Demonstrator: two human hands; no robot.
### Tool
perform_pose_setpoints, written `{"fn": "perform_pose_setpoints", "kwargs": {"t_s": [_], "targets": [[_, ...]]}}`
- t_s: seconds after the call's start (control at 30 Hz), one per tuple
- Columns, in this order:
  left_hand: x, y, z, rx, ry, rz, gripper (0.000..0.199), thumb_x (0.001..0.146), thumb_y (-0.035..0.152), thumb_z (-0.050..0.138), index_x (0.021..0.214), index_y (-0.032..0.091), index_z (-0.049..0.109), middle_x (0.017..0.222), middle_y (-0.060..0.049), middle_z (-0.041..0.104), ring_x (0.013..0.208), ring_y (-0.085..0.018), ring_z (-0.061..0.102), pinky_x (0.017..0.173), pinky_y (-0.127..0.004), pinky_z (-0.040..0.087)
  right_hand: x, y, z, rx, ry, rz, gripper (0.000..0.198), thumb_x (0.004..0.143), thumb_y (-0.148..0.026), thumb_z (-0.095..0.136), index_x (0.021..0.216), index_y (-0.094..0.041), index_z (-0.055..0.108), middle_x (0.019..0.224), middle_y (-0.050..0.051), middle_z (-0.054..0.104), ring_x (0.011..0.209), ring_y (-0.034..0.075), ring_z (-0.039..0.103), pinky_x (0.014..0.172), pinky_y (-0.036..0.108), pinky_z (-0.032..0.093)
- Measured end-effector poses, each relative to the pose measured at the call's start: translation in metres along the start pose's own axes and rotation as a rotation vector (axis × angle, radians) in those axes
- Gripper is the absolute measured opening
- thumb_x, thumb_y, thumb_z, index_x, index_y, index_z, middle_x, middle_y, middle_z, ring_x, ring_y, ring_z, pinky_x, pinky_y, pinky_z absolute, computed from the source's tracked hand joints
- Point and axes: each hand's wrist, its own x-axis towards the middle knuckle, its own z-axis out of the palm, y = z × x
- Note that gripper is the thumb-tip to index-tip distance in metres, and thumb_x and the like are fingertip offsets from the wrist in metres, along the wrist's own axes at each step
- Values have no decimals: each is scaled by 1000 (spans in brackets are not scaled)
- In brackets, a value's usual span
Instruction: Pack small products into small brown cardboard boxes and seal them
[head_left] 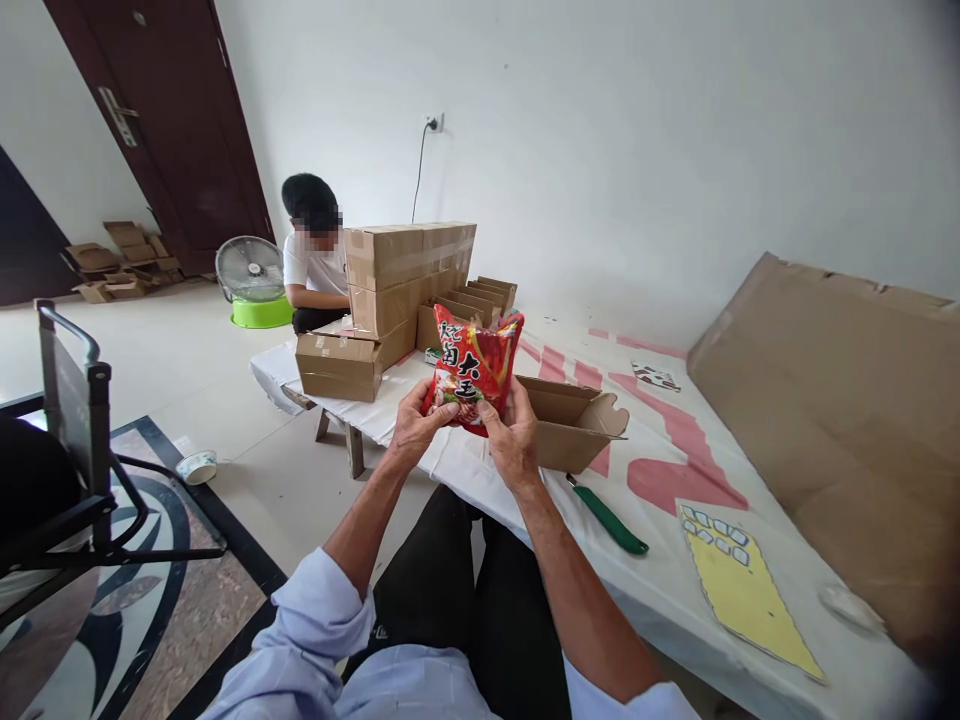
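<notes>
A shiny red food packet (pixel 480 365) with large black and white characters is held upright before me. My left hand (pixel 418 420) grips its lower left side, thumb across the front. On the lower right side my right hand (pixel 513 430) grips it too, thumb on the front, with the other fingers partly hidden. Just behind my right hand an open cardboard box (pixel 570 435) stands on the cloth-covered table (pixel 487 480). A tool with a green handle (pixel 611 518) lies on the cloth to the right of my right forearm.
Closed cardboard boxes (pixel 397 255) are stacked at the table's far left, beside several open boxes (pixel 480 300). A person (pixel 315 260) sits behind the stack. A yellow sheet (pixel 746 590) and a big cardboard piece (pixel 832 400) are at right. A chair (pixel 82 440) stands left.
</notes>
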Motion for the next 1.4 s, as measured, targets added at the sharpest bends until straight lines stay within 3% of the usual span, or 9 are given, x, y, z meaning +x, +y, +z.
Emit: {"fn": "perform_pose_setpoints", "kwargs": {"t_s": [0.1,0.23,0.47,0.67,1.07,1.4], "targets": [[16,3,5,-5,-16,70,64,71,47,102,121,19,74,113,-7,83,98,-22,79,91,-33,66,14,-4,2,10,-27,-65,64,96,-48,80,153,-26,61,149,10,72,133,28,70,114,44,58],[26,-14,-3,-17,-17,-14,69,66,46,105,120,18,73,109,-7,83,93,-22,79,88,-35,67,17,25,-3,-22,-13,-54,59,96,-46,76,150,-25,63,144,10,74,130,28,71,114,45,57],[8,-72,-40,20,196,-291,78,47,47,108,108,15,73,92,-5,82,75,-19,76,70,-31,65,-6,113,-10,-218,37,179,58,85,-48,72,136,-21,70,131,11,80,123,30,72,110,46,58],[-1,-93,-58,52,282,-363,74,42,43,108,98,15,70,85,-5,80,69,-18,74,63,-28,61,-19,145,-3,-212,54,310,55,76,-51,70,122,-20,71,113,10,83,99,29,77,95,46,64],[52,-73,-40,28,231,-267,72,50,42,107,104,15,69,92,-5,79,75,-18,75,72,-32,65,39,119,2,-246,70,186,47,77,-49,69,115,-21,69,117,11,81,105,29,73,103,46,59],[62,-45,-28,43,175,-189,71,48,41,107,103,15,71,90,-4,79,74,-18,74,71,-31,63,46,89,10,-208,76,153,48,82,-46,70,123,-22,69,121,10,81,116,31,72,106,45,58]]}}
